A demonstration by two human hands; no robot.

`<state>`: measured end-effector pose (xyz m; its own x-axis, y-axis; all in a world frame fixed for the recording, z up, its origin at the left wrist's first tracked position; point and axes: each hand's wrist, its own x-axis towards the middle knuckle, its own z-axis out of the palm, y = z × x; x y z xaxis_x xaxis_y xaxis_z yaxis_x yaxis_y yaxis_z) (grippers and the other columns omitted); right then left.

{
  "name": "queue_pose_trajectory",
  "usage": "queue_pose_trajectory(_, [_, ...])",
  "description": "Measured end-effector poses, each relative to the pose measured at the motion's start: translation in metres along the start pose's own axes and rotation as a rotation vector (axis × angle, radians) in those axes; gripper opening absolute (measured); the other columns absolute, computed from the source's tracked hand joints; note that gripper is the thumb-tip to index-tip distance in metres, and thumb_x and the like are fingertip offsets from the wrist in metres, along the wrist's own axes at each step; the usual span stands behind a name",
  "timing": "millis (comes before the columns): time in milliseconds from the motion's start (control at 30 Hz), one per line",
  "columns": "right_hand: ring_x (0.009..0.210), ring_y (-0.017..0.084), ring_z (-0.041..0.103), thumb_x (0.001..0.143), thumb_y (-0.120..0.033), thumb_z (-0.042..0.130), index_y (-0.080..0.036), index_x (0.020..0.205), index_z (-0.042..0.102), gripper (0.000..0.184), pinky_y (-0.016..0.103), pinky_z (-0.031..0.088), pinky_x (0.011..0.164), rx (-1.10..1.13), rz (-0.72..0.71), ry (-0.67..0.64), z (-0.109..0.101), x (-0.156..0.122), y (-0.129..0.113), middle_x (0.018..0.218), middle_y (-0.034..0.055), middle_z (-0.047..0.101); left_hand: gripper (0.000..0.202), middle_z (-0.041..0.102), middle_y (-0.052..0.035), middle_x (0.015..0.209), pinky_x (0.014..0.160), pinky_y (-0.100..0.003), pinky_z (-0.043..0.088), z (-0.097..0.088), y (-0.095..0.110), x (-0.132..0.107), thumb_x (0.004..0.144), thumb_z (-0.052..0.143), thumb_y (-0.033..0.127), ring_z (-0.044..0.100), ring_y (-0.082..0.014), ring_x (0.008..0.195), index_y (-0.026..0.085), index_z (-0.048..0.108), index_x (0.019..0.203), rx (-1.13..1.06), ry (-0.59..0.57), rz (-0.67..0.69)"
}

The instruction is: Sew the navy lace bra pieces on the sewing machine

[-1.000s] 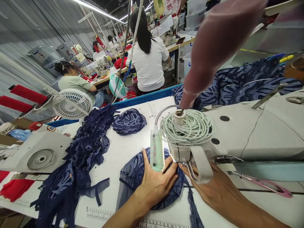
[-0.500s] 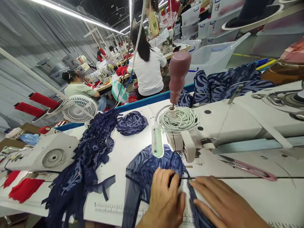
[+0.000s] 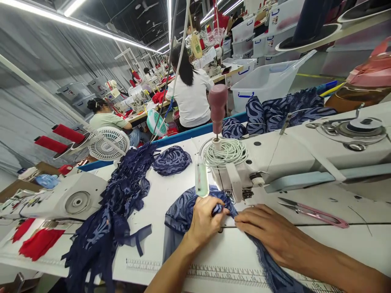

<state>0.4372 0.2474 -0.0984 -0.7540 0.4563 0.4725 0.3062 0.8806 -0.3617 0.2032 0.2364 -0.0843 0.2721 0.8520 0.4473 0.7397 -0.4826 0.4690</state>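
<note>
Navy lace fabric with a sheer hem lies under the head of a white sewing machine. Bunched cloth is gripped in my left hand, thumb and fingers closed just in front of the needle area. Close by on the right, my right hand pinches the fabric's edge between thumb and fingertips. From under that hand a strip of the same lace trails toward the table's front edge. The needle itself is hidden behind the presser parts.
Thread snips lie right of my right hand. A heap of navy fabric strips and a folded lace piece are on the left. A pink-handled tool stands on the machine above a coil of cord. Co-workers sit beyond.
Both hands have moved forward toward the needle area, carrying the fabric along. My left hand has closed on bunched cloth, and my right fingers have drawn together on the edge.
</note>
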Motion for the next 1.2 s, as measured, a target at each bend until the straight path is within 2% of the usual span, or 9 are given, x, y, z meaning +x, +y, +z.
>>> queue_pose_trajectory(200, [0.130, 0.016, 0.054, 0.081, 0.001, 0.044, -0.021, 0.139, 0.057, 0.063, 0.037, 0.030, 0.120, -0.135, -0.135, 0.049, -0.002, -0.018, 0.012, 0.132, 0.0040, 0.068, 0.027, 0.066, -0.0030, 0.086, 0.080, -0.035, 0.041, -0.002, 0.003, -0.002, 0.099, 0.053, 0.014, 0.059, -0.0177, 0.080, 0.023, 0.067, 0.121, 0.245, 0.044, 0.300])
queue_pose_trajectory(300, [0.127, 0.017, 0.057, 0.076, -0.002, 0.048, -0.025, 0.136, 0.061, 0.065, 0.038, 0.032, 0.120, -0.126, -0.141, -0.005, -0.003, -0.019, 0.015, 0.132, 0.0026, 0.069, 0.022, 0.065, -0.0036, 0.081, 0.074, -0.033, 0.042, -0.001, 0.007, -0.003, 0.100, 0.056, 0.021, 0.056, -0.0183, 0.076, 0.016, 0.065, 0.119, 0.286, 0.038, 0.210])
queue_pose_trajectory(367, [0.129, 0.019, 0.056, 0.075, -0.003, 0.049, -0.027, 0.136, 0.062, 0.066, 0.040, 0.034, 0.118, -0.100, -0.116, -0.029, -0.003, -0.019, 0.015, 0.134, 0.0031, 0.068, 0.018, 0.063, -0.0039, 0.080, 0.072, -0.033, 0.041, 0.000, 0.005, -0.004, 0.098, 0.056, 0.021, 0.056, -0.0187, 0.076, 0.017, 0.068, 0.111, 0.293, 0.045, 0.169])
queue_pose_trajectory(500, [0.122, 0.019, 0.058, 0.075, -0.001, 0.047, -0.029, 0.131, 0.064, 0.064, 0.041, 0.030, 0.119, -0.090, -0.065, -0.039, -0.004, -0.017, 0.010, 0.124, 0.0022, 0.071, 0.031, 0.068, -0.0029, 0.088, 0.097, -0.043, 0.041, -0.005, 0.000, -0.003, 0.091, 0.051, 0.006, 0.059, -0.0178, 0.086, 0.021, 0.068, 0.112, 0.322, 0.046, 0.348])
queue_pose_trajectory(600, [0.114, 0.017, 0.060, 0.072, 0.002, 0.046, -0.027, 0.126, 0.065, 0.064, 0.040, 0.025, 0.120, -0.098, -0.030, -0.010, -0.004, -0.015, 0.004, 0.116, -0.0002, 0.072, 0.032, 0.069, -0.0006, 0.086, 0.108, -0.049, 0.036, -0.011, -0.001, 0.000, 0.090, 0.050, 0.005, 0.060, -0.0158, 0.083, 0.020, 0.068, 0.112, 0.295, 0.003, 0.356])
queue_pose_trajectory(767, [0.109, 0.019, 0.060, 0.067, 0.001, 0.046, -0.028, 0.127, 0.064, 0.069, 0.043, 0.023, 0.120, -0.057, 0.003, 0.001, 0.002, -0.018, 0.001, 0.115, -0.0011, 0.072, 0.033, 0.072, -0.0056, 0.092, 0.101, -0.050, 0.045, -0.009, 0.005, -0.001, 0.089, 0.052, 0.006, 0.065, -0.0204, 0.094, 0.017, 0.067, 0.115, 0.286, -0.089, 0.331])
queue_pose_trajectory(933, [0.106, 0.019, 0.061, 0.064, 0.001, 0.045, -0.028, 0.134, 0.062, 0.077, 0.041, 0.023, 0.118, -0.095, -0.041, 0.063, -0.006, -0.012, -0.001, 0.113, -0.0028, 0.073, 0.034, 0.073, -0.0102, 0.107, 0.095, -0.044, 0.051, -0.002, 0.008, -0.009, 0.090, 0.053, 0.008, 0.064, -0.0247, 0.112, 0.015, 0.065, 0.121, 0.298, -0.059, 0.348])
queue_pose_trajectory(1100, [0.106, 0.017, 0.061, 0.062, 0.001, 0.043, -0.023, 0.126, 0.068, 0.072, 0.034, 0.017, 0.120, -0.173, -0.125, 0.121, -0.016, 0.002, -0.003, 0.112, -0.0034, 0.075, 0.037, 0.073, -0.0064, 0.110, 0.095, -0.039, 0.051, -0.004, -0.008, -0.004, 0.089, 0.056, 0.009, 0.065, -0.0200, 0.110, 0.016, 0.061, 0.125, 0.251, -0.140, 0.361])
queue_pose_trajectory(1200, [0.109, 0.015, 0.060, 0.061, 0.001, 0.043, -0.023, 0.122, 0.068, 0.070, 0.035, 0.014, 0.122, -0.175, -0.086, 0.119, -0.012, 0.003, -0.001, 0.119, -0.0033, 0.074, 0.041, 0.073, -0.0057, 0.110, 0.104, -0.046, 0.047, -0.007, -0.023, 0.008, 0.086, 0.058, 0.009, 0.065, -0.0214, 0.110, 0.020, 0.062, 0.125, 0.233, -0.234, 0.369])
